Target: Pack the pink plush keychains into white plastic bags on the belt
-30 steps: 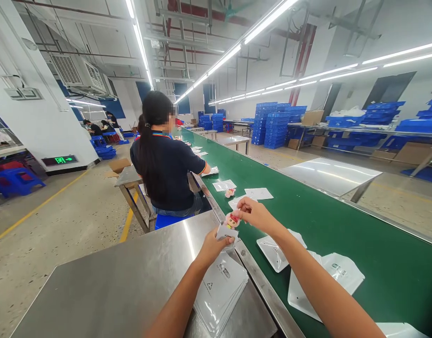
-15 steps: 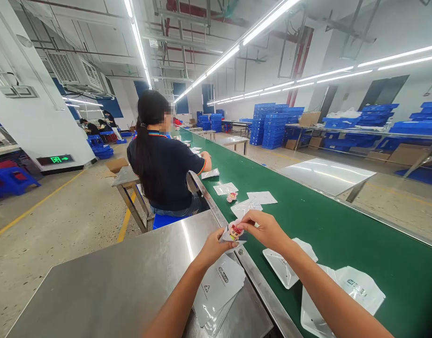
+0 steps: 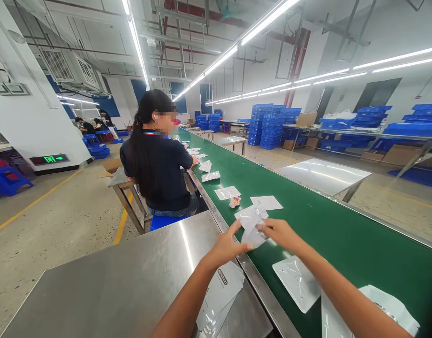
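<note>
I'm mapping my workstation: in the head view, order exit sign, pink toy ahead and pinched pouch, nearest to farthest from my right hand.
1. Pouch, pinched by the right hand.
2. Pink toy, ahead-left on the belt.
3. Exit sign, far off left.

Tall blue crates [image 3: 271, 131], green exit sign [image 3: 49, 159].

Head view, one item. Mount: on the person's head, above the near metal table [image 3: 106, 281]. Direction: forward and down, along the green belt [image 3: 314, 225], which runs from lower right to the far middle. Close range: left hand [image 3: 230, 246] and right hand [image 3: 281, 233], seen from above, below picture centre. Middle range: seated co-worker [image 3: 154, 169], from behind, left of centre. Far range: blue crates [image 3: 272, 126]. Field: wide, reaching up to the ceiling lights [image 3: 268, 21].
</note>
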A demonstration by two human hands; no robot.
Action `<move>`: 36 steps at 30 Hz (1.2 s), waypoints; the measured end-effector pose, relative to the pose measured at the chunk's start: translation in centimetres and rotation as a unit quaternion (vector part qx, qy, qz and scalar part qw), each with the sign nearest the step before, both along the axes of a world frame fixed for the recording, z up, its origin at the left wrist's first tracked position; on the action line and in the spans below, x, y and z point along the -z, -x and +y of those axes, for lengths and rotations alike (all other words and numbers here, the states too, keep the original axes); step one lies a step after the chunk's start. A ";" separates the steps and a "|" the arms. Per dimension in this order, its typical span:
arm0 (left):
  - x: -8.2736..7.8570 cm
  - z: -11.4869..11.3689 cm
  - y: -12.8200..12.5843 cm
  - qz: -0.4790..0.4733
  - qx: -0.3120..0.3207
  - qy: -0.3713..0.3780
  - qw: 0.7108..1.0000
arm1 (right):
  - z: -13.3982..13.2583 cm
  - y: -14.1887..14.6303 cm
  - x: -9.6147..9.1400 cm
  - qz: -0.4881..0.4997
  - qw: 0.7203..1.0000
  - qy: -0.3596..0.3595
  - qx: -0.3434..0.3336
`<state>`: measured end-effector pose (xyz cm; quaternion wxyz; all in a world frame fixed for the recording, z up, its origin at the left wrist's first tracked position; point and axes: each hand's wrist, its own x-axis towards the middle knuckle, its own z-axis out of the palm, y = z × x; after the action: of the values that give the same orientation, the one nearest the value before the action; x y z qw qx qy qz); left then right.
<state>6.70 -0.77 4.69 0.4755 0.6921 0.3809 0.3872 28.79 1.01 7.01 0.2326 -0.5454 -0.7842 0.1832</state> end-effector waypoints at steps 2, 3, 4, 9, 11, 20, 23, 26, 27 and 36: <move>0.7 0.7 0.7 -0.038 -0.023 0.043 0.998 | 2.1 -3.6 0.0 -0.063 0.993 0.064 0.079; 1.2 1.0 1.2 -0.050 -0.034 0.062 0.996 | 3.1 -5.3 -0.2 -0.110 0.982 0.100 0.119; 1.7 1.4 1.6 -0.056 -0.040 0.076 0.995 | 4.1 -6.8 -0.4 -0.153 0.968 0.129 0.152; 3.7 2.1 2.3 -0.049 -0.050 0.083 0.994 | 9.2 -8.0 -1.0 -0.258 0.929 0.119 0.238; 4.0 2.1 2.1 -0.047 -0.051 0.081 0.994 | 11.5 -6.1 -0.6 -0.271 0.927 0.108 0.236; 4.3 2.4 2.8 -0.027 -0.060 0.051 0.997 | 15.8 0.3 1.8 -0.236 0.929 0.144 0.247; 4.0 2.6 3.1 -0.016 -0.065 0.043 0.997 | 14.7 0.0 0.3 -0.176 0.945 0.108 0.253; 3.0 2.6 2.6 -0.002 -0.072 -0.005 0.997 | 12.8 0.8 -1.7 -0.091 0.966 0.062 0.233; 2.5 2.6 2.2 0.007 -0.077 -0.037 0.996 | 11.8 1.5 -2.2 -0.057 0.974 0.054 0.213; 1.4 2.4 1.1 -0.009 -0.214 -0.122 0.969 | 4.9 8.7 -3.3 0.147 0.982 0.121 0.012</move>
<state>5.62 1.59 3.30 0.2968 0.6437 0.4659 0.5297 20.13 5.92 10.30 0.2801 -0.5461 -0.7068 0.3519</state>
